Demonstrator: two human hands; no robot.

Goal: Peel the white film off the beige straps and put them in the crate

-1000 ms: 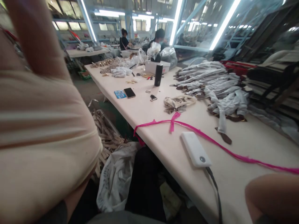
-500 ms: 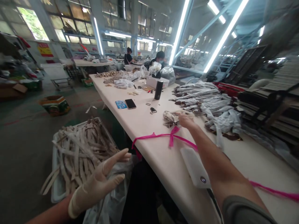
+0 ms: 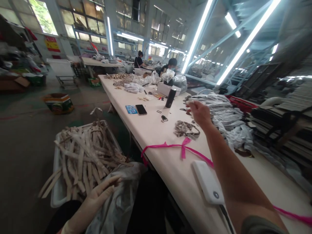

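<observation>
We have the desk (image 3: 153, 128) with wrapped straps (image 3: 225, 110) heaped toward its right edge, strip bin (image 3: 57, 195) off its left. Our right hand (image 3: 201, 113) is by the straps, fingers curled, hold unclear; our gloved left hand (image 3: 96, 196), near the bin: fingers slightly parted, empty.

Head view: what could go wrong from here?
The right forearm passes close beside the white device, so drawing it back might knock the device or tug its cable. The right hand is near the black bottle; a sideways swing could tip it. Strips overhanging the bin may slide off.
</observation>
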